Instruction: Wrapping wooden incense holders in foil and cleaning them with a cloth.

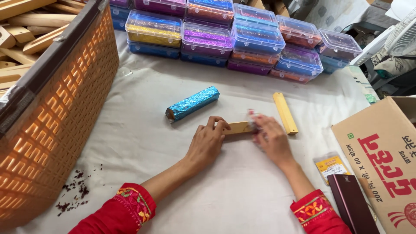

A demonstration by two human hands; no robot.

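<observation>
On the white cloth [242, 195], left hand [208, 141] pins a wooden bar [237, 127] flat; right hand [271, 138], blurred, pinches wrapping at its end, which might tear or slip if tugged crookedly

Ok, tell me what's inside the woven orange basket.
Pale wooden sticks are piled inside the woven orange basket, showing over its rim. Its wall hides whatever lies lower down.

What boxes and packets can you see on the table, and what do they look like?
Clear plastic boxes: stacked at the table's far edge, with blue, purple, yellow and orange foil inside.
Cardboard box: right edge, brown with red print.
Small packet: beside the cardboard box, clear with a yellow label.
Foil-wrapped roll: mid-table, shiny blue.
</observation>
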